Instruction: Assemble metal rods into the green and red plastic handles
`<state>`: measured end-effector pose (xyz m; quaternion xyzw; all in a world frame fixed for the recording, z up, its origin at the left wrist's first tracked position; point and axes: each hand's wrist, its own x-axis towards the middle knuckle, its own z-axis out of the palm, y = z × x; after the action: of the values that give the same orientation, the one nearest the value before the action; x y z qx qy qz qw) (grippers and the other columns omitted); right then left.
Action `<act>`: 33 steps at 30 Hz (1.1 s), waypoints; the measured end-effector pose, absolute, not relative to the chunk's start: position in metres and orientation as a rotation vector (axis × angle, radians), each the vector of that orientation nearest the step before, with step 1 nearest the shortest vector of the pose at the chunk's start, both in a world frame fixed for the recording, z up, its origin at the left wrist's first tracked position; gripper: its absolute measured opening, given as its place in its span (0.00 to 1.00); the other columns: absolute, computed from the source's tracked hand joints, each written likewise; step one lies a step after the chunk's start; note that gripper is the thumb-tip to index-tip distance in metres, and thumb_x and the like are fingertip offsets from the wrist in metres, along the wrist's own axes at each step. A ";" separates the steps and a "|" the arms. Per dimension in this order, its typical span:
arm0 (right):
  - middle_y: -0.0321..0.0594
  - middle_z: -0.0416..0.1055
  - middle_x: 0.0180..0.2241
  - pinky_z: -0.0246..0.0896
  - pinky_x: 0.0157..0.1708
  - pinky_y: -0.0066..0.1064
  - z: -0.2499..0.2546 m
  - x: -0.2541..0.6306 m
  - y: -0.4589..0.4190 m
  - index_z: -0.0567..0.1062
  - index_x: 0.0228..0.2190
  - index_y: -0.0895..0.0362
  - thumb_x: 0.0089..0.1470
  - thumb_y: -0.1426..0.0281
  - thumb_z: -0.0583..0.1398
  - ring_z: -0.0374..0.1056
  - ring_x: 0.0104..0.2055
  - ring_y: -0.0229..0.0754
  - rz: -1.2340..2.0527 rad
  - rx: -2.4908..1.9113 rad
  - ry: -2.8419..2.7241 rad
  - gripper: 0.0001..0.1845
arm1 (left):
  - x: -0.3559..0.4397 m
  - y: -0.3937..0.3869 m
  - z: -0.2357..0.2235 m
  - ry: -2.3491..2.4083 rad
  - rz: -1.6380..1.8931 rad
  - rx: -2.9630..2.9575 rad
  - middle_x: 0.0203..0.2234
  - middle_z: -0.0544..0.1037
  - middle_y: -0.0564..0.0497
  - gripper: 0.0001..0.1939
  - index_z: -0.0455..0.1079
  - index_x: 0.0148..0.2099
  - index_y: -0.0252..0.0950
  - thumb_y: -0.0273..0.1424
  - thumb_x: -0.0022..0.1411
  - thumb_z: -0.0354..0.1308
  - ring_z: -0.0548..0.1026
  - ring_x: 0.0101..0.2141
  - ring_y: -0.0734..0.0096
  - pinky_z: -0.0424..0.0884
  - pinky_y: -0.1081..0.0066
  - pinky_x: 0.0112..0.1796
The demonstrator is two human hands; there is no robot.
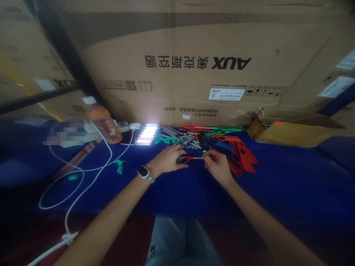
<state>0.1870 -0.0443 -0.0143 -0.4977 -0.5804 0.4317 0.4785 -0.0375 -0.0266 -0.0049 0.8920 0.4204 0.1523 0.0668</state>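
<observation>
Red lighter, metal rod pinched in right-hand grip, red end in loosely curled left-hand grip

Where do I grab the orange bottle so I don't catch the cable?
Probably by the rounded upper body of the bottle, just below the white cap, from above: that part stands tall, while a white cable passes near its lower left.

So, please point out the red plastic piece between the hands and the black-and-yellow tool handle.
Red plastic piece (189, 159), head view: on its red body.
Black-and-yellow tool handle (200, 140), head view: on its middle.
</observation>
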 end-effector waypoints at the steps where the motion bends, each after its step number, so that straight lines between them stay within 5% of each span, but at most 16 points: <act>1: 0.29 0.62 0.13 0.47 0.14 0.25 -0.015 0.189 -0.046 0.72 0.22 0.57 0.44 0.64 0.59 0.54 0.13 0.32 1.052 -1.217 -1.411 0.09 | -0.035 -0.027 -0.008 1.258 0.437 2.713 0.41 0.74 0.46 0.21 0.73 0.50 0.37 0.47 0.63 0.59 0.73 0.45 0.55 0.70 0.57 0.47; 11: 0.28 0.61 0.14 0.48 0.15 0.26 -0.014 0.197 -0.059 0.72 0.25 0.55 0.47 0.64 0.60 0.55 0.15 0.33 1.016 -1.114 -1.433 0.07 | -0.050 -0.033 -0.007 1.371 0.813 2.560 0.48 0.69 0.44 0.17 0.66 0.53 0.37 0.41 0.70 0.50 0.75 0.37 0.65 0.73 0.64 0.39; 15: 0.30 0.62 0.15 0.51 0.18 0.27 -0.016 0.200 -0.061 0.72 0.24 0.55 0.48 0.67 0.59 0.57 0.17 0.35 0.877 -1.119 -1.621 0.05 | -0.068 -0.023 0.006 1.422 1.045 2.445 0.44 0.71 0.45 0.12 0.67 0.50 0.37 0.37 0.68 0.54 0.73 0.40 0.63 0.71 0.63 0.41; 22: 0.34 0.73 0.19 0.58 0.27 0.29 -0.013 0.180 -0.043 0.74 0.22 0.54 0.47 0.69 0.59 0.70 0.23 0.40 0.503 -1.335 -2.217 0.05 | -0.063 0.004 0.010 1.498 1.321 2.157 0.34 0.73 0.49 0.13 0.67 0.48 0.35 0.37 0.67 0.55 0.68 0.30 0.70 0.66 0.68 0.32; 28: 0.40 0.77 0.23 0.57 0.27 0.32 -0.002 0.163 -0.027 0.77 0.26 0.53 0.49 0.66 0.60 0.73 0.27 0.47 0.065 -1.376 -2.584 0.06 | -0.038 0.005 0.002 1.390 1.389 1.921 0.35 0.74 0.49 0.13 0.66 0.48 0.35 0.39 0.69 0.53 0.69 0.31 0.70 0.66 0.68 0.34; 33: 0.38 0.75 0.23 0.58 0.28 0.32 0.003 0.156 -0.017 0.75 0.28 0.54 0.54 0.60 0.60 0.72 0.26 0.44 0.226 -1.306 -2.334 0.11 | -0.024 -0.003 -0.001 1.221 1.450 1.701 0.33 0.72 0.51 0.13 0.63 0.47 0.38 0.41 0.69 0.52 0.70 0.32 0.70 0.68 0.68 0.35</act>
<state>0.1558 -0.0168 0.0031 -0.4738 -0.8470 0.0820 0.2266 -0.0241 -0.0032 -0.0015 0.6386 0.4585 0.5442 0.2930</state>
